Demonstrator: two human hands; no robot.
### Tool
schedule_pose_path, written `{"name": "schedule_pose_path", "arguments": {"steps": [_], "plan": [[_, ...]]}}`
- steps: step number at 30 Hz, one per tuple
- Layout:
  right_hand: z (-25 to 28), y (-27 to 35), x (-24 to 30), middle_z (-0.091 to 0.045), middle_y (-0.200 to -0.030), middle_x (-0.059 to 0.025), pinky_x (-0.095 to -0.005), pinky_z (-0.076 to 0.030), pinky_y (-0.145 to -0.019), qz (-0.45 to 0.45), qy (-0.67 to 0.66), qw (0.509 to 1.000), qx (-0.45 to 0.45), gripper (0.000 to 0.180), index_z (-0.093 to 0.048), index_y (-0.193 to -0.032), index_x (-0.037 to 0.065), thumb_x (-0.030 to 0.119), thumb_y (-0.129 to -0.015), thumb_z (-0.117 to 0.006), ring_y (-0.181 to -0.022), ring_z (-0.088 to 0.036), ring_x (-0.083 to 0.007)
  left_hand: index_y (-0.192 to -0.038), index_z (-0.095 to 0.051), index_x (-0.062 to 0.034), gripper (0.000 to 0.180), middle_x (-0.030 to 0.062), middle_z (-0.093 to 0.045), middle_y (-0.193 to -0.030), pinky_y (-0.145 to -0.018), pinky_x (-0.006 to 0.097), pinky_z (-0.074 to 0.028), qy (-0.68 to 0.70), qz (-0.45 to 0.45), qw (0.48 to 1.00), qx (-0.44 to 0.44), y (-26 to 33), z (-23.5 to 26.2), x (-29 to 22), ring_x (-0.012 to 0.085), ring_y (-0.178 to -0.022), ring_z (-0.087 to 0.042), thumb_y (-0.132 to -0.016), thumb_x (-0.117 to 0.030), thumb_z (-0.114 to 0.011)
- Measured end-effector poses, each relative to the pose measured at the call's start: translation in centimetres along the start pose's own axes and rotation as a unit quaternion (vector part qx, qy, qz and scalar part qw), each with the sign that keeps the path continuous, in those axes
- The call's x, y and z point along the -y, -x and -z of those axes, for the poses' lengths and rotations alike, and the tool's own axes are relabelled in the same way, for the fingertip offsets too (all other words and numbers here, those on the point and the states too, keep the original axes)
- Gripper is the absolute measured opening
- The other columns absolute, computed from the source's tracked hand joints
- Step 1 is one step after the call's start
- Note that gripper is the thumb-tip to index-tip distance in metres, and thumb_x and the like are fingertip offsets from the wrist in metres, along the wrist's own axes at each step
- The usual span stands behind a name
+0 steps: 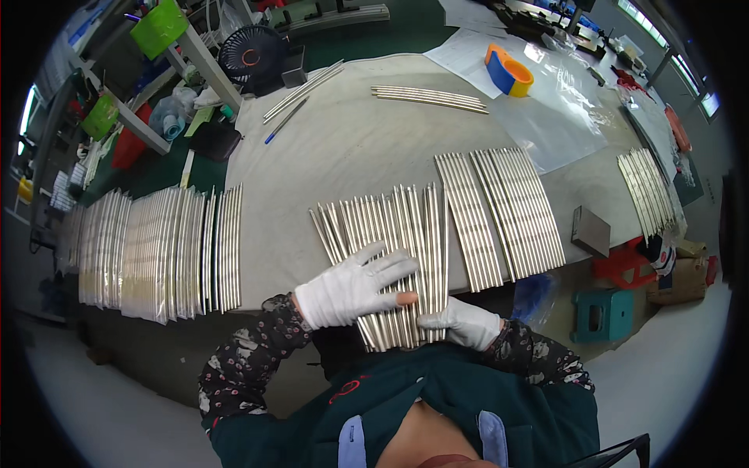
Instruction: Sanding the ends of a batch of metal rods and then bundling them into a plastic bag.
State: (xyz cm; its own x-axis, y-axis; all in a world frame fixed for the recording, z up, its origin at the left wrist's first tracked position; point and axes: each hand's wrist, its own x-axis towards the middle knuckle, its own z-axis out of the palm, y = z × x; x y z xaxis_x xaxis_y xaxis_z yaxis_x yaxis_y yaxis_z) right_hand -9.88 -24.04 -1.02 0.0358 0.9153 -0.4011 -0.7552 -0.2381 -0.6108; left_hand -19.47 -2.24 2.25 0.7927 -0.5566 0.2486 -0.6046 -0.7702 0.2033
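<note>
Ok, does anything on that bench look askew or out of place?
The rods under the left hand and right hand are splayed: the middle batch fans out unevenly, its leftmost rods slanting away. The neighbouring batches lie in neat parallel rows.

2 gloved hands (355, 285), 1 fan (251, 53)

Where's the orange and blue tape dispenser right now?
In the head view, the orange and blue tape dispenser sits at the far right of the table, beside a clear plastic sheet and just right of a bundle of metal rods.
</note>
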Motion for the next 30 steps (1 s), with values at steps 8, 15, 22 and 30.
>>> {"name": "schedule_pose_path", "arguments": {"steps": [8,15,22,30], "plan": [[-0.2,3.7,5.0,-0.067,-0.099,-0.0124,-0.0276,-0.052,-0.078,-0.064,0.169,0.979,0.099,0.032,-0.060,-0.106,-0.003,0.023,-0.089,-0.062,-0.089,-0.065,-0.0165,-0.129,-0.048,-0.0211,0.052,0.0055,-0.049,-0.065,-0.074,0.040,-0.050,0.020,-0.147,0.983,-0.105,-8.4,-1.5,-0.5,0.0261,-0.055,-0.051,-0.079,-0.007,-0.055],[-6.9,3.3,15.5,-0.066,-0.074,-0.0139,-0.0259,-0.052,-0.058,0.043,0.384,0.922,-0.025,0.073,-0.057,-0.101,0.000,0.063,-0.094,-0.020,-0.064,-0.066,-0.0203,-0.106,-0.055,-0.0051,0.043,0.0110,-0.064,-0.090,-0.069,0.035,-0.051,0.174,0.096,0.920,-0.339,-8.1,3.7,1.4,0.0298,-0.078,-0.065,-0.067,-0.011,-0.073],[-6.2,-3.5,19.5,-0.054,-0.123,-0.0111,-0.0292,-0.041,-0.097,0.402,0.572,0.705,-0.121,0.067,-0.046,-0.124,0.002,0.026,-0.069,-0.076,-0.115,-0.051,-0.0180,-0.099,-0.055,-0.0055,0.035,0.0008,-0.061,-0.086,-0.067,0.028,-0.051,0.489,0.200,0.756,-0.388,-7.2,3.4,6.3,0.0106,-0.076,-0.059,-0.069,-0.004,-0.072],[-7.0,-8.0,15.0,-0.061,-0.094,-0.0049,-0.0273,-0.048,-0.078,0.443,0.406,0.796,-0.066,0.055,-0.055,-0.103,0.002,0.015,-0.058,-0.084,-0.084,-0.057,-0.0106,-0.132,-0.034,-0.0028,0.079,0.0111,-0.051,-0.123,-0.093,0.035,-0.045,0.289,0.191,0.867,-0.358,-5.9,-3.6,8.8,0.0216,-0.110,-0.053,-0.065,-0.009,-0.077]]}}
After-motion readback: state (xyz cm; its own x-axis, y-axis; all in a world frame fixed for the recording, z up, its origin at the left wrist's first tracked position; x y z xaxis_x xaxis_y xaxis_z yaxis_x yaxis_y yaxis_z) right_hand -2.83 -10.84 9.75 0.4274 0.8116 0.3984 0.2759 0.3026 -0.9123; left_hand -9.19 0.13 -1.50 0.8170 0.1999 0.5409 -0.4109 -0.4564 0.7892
